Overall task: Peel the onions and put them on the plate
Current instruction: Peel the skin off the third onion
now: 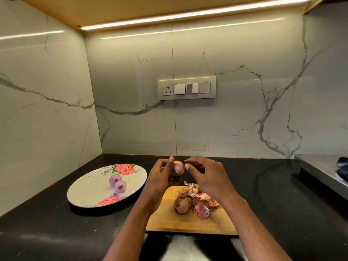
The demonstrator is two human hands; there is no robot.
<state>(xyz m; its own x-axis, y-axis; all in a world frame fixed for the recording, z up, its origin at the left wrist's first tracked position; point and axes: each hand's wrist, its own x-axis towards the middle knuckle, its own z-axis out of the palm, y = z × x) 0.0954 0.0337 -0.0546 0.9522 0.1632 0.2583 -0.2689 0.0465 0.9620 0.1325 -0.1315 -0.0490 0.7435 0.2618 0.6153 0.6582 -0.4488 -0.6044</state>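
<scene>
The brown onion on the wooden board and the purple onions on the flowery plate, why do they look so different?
The brown onion on the wooden board wears its dry papery skin; the two purple onions on the flowery plate are peeled, smooth and shiny. The brown onion looks bigger. It lies beside a pile of pink peelings, while the purple onions touch each other on the plate. All three are round, whole onions.

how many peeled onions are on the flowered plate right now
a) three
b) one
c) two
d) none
c) two: a pair of skinned purple onions lies side by side on the plate, while one unpeeled onion sits on the cutting board beside the peels, and the left hand holds another onion.
</scene>
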